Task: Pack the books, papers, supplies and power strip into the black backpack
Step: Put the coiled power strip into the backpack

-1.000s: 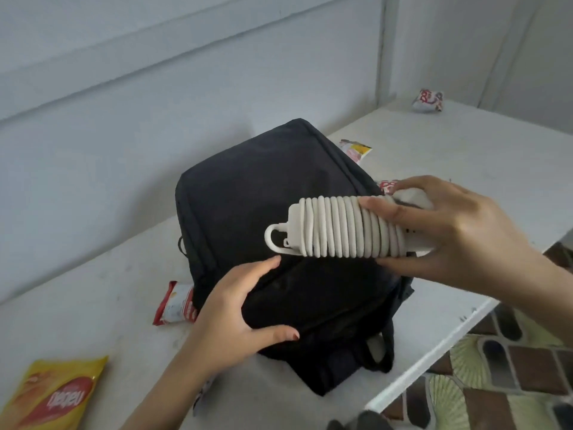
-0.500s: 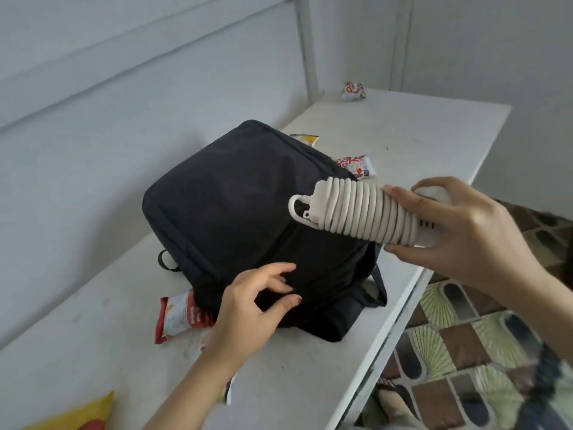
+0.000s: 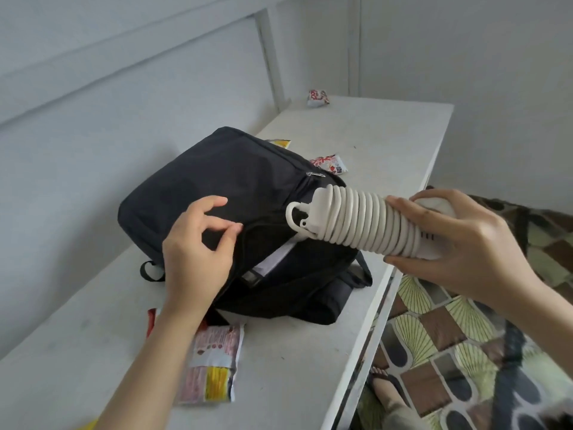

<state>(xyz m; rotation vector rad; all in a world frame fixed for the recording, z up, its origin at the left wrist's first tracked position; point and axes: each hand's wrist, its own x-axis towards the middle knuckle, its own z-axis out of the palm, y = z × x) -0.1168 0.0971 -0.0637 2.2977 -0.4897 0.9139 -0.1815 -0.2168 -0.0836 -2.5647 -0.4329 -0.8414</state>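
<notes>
Moved up onto the backpack (image 3: 217,175), the left grip (image 3: 198,252) pinches its open edge; to its right, the right grip (image 3: 459,243) clasps the cord-wrapped power strip (image 3: 350,218), tip over the opening.

Two bare forearms, the left (image 3: 148,367) and the right (image 3: 542,311), reach the frame's edge uncovered, each ending in a hand: left hand (image 3: 198,246), right hand (image 3: 459,243). Low in the view a foot (image 3: 386,389) wears a dark-strapped sandal (image 3: 379,375) and, below it, blurred, is a pale beige trouser leg (image 3: 400,412)
</notes>
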